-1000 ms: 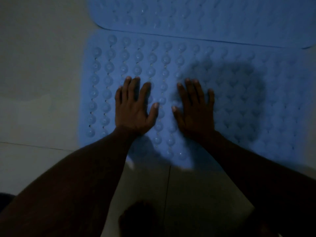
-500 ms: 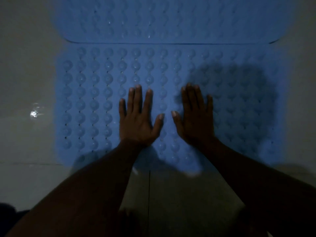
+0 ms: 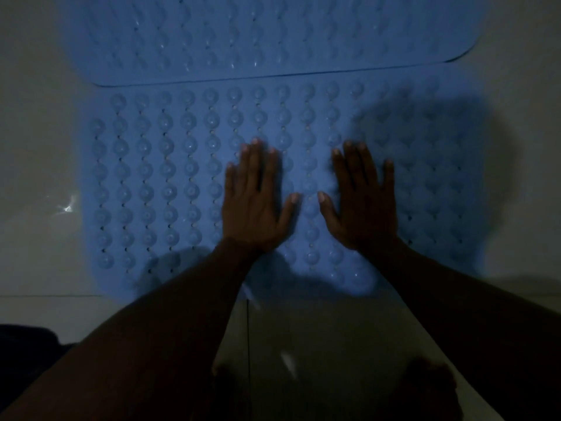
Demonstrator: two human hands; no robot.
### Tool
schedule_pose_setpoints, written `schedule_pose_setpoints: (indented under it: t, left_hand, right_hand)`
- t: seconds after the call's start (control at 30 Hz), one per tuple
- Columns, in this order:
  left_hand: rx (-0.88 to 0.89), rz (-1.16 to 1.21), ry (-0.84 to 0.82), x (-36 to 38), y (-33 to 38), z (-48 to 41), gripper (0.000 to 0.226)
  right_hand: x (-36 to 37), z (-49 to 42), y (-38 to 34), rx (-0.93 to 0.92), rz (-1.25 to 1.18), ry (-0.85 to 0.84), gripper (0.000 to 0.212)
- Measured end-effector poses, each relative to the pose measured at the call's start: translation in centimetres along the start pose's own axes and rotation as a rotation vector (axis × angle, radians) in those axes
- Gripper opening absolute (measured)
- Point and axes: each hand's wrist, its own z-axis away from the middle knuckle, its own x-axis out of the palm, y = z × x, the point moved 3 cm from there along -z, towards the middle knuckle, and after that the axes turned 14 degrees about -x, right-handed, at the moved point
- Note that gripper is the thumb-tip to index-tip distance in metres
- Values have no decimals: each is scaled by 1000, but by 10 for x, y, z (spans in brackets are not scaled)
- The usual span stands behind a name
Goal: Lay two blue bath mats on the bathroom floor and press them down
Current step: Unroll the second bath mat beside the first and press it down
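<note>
While dim light hides much, the left hand [image 3: 252,205] and right hand [image 3: 361,202] lie flat side by side, fingers straight and spread, on the near blue mat [image 3: 170,177].
Rows of round bumps and small holes cover it; forearms hide its near edge, and shadow blurs its right part. Touching its far edge on the pale floor [image 3: 36,147], the far blue mat [image 3: 243,34] is cut off at the top.

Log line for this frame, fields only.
stage: pressing near mat | left hand: flat on it | right hand: flat on it | far mat: laid, edge over near mat
</note>
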Motion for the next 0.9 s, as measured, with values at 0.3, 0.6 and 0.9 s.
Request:
schedule_pose_setpoints:
  t: [0.3, 0.6, 0.9]
  left_hand:
    - [54, -53, 15, 20, 12, -4, 79]
    - [67, 28, -7, 21, 48, -1, 74]
    - [151, 8, 61, 29, 67, 2, 75]
  right_hand:
    - [-9, 17, 29, 87, 15, 52, 71]
    - [-6, 34, 47, 54, 19, 46, 77]
    - [-14, 45, 90, 22, 60, 54, 69]
